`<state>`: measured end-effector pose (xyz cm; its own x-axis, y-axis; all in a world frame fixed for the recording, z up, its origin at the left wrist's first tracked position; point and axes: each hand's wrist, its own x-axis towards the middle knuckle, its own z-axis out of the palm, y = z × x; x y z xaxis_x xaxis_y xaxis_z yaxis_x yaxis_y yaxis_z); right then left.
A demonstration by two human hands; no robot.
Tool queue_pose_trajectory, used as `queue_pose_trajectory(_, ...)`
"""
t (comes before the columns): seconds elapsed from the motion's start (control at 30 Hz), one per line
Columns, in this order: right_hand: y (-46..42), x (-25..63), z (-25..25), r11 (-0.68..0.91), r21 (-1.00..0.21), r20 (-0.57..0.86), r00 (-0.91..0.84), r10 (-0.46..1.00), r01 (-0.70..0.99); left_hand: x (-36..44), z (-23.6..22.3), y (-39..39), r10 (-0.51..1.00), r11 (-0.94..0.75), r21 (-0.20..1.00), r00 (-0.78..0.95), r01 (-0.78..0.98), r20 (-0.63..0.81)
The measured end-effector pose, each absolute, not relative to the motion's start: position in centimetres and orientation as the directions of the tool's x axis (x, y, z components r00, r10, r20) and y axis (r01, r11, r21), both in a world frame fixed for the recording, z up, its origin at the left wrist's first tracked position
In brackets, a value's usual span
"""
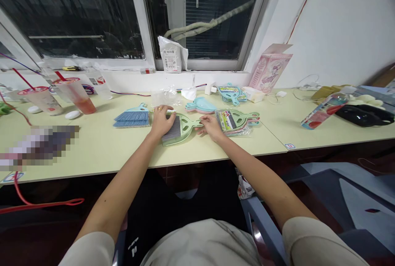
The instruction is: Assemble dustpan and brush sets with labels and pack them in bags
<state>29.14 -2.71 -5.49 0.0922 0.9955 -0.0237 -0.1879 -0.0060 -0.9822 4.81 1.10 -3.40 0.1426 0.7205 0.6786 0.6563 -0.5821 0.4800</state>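
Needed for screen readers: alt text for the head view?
A person at a pale table has both bare hands on a green dustpan with a gray-bristled brush in it: left hand at the wide end, right hand gripping the handle. A blue-bristled brush lies to the left, packaged dustpan sets to the right.

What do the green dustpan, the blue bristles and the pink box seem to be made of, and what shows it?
Green dustpan: probably moulded plastic, smooth, evenly coloured, with neat cut-outs.
Blue bristles: likely synthetic fibre, matte-looking, in fine parallel strands.
Pink box: apparently smooth printed card, with a flap standing open.
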Motion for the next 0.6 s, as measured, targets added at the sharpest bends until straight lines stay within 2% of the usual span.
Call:
queue_pose_trajectory(0.07, -2.7, 29.2, -5.5, 0.07, -0.976, 0.046, 0.121, 0.992, -0.206, 4.2, -3.6, 1.6, 0.787, -0.478, 0.602, 0.009, 0.64, 0.617)
queue_pose_trajectory(0.13, -2.6, 29.2, -5.5, 0.138, -0.968, 0.105, 0.159, 0.982, -0.208, 3.9, -3.8, 1.9, 0.85, -0.394, 0.741, -0.091, 0.543, 0.519)
queue_pose_trajectory(0.2, -2.6, 29.4, -5.5, 0.191, -0.96, 0.149, 0.207, 0.967, -0.203, 4.1, -3.8, 1.8, 0.916, -0.303, 0.88, -0.144, 0.367, 0.375)
queue_pose_trajectory(0.27, -2.5, 29.6, -5.6, 0.225, -0.953, 0.172, 0.251, 0.953, -0.201, 4.4, -3.7, 1.6, 0.976, -0.195, 0.97, -0.067, 0.145, 0.206)
queue_pose_trajectory(0.33, -2.4, 29.8, -5.7, 0.24, -0.948, 0.179, 0.275, 0.945, -0.208, 4.6, -3.7, 1.4, 0.989, -0.117, 0.993, 0.091, -0.026, 0.119)
queue_pose_trajectory(0.4, -2.4, 29.9, -5.7, 0.235, -0.947, 0.174, 0.265, 0.948, -0.219, 4.7, -3.9, 1.4, 0.972, -0.134, 0.986, 0.18, -0.104, 0.151)
queue_pose_trajectory(0.5, -2.6, 29.8, -5.7, 0.207, -0.948, 0.17, 0.164, 0.972, -0.242, 4.5, -4.5, 1.8, 0.963, -0.202, 0.972, 0.159, -0.116, 0.219)
queue_pose_trajectory(0.6, -2.8, 29.7, -5.6, 0.173, -0.945, 0.166, 0.048, 0.985, -0.279, 4.4, -5.1, 2.4, 0.973, -0.189, 0.978, 0.12, -0.085, 0.198)
